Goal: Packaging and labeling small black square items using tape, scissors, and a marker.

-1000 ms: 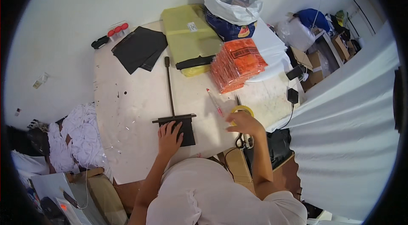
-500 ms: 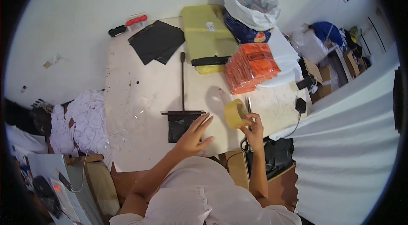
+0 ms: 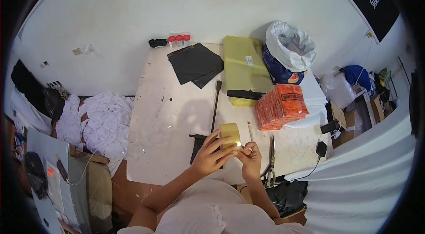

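A roll of yellow packing tape [image 3: 229, 133] is held over the table's front part. My left hand [image 3: 210, 154] grips the roll from its left side, fingers across it. At the roll's lower right, my right hand [image 3: 250, 159] is closed in a pinch by the tape; whether a loose tape end is between the fingertips cannot be made out. Under and behind my left hand lies a long dark metal rod with a crossbar [image 3: 215, 108], on a small black packet [image 3: 195, 149] that is mostly covered. Scissors [image 3: 271, 161] lie to the right of my right hand, with a pen [image 3: 250, 131] behind it.
Orange plastic packets [image 3: 283, 108] are stacked at right, beside a yellow-wrapped bundle [image 3: 245, 68]. Black bags [image 3: 195, 63] and red-capped containers [image 3: 179, 40] lie at the far left. A white-lined sack [image 3: 290, 48] stands at the back. A black adapter [image 3: 321, 148] sits at the right edge.
The tape roll went from my right hand into my left, which rose off the black packet. My right hand moved left to the roll's edge, leaving the scissors uncovered. The whole view shifted.
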A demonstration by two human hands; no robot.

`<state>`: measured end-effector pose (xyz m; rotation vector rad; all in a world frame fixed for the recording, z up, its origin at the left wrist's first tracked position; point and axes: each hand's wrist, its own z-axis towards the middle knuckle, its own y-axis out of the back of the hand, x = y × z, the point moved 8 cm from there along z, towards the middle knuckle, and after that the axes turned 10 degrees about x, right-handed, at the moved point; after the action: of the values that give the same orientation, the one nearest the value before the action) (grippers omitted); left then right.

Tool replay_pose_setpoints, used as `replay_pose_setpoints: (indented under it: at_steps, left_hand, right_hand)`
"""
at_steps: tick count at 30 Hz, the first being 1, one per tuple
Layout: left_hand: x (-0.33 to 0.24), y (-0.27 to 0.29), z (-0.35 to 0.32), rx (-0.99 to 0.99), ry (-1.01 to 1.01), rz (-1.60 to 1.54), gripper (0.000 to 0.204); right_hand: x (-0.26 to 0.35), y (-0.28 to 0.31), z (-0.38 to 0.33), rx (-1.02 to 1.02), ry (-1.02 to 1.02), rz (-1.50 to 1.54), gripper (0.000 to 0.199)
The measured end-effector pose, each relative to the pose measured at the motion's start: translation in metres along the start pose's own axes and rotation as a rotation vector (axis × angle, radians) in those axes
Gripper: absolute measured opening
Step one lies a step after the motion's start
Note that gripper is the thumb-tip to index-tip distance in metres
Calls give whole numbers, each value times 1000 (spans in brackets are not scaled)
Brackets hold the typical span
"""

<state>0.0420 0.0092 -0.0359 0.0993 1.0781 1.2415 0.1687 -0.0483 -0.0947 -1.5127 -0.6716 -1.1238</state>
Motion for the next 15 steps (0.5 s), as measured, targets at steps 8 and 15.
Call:
replay_pose_setpoints:
  at_steps: [8,15]
  left_hand:
    - [8,-4,-2,32,17,-41,25]
    - [4,0,1,24,-16,-92,20]
  right_hand:
    - [-22,16,-8,-100,-91,26,29]
    - [-16,14,-12,-96,-59,32,28]
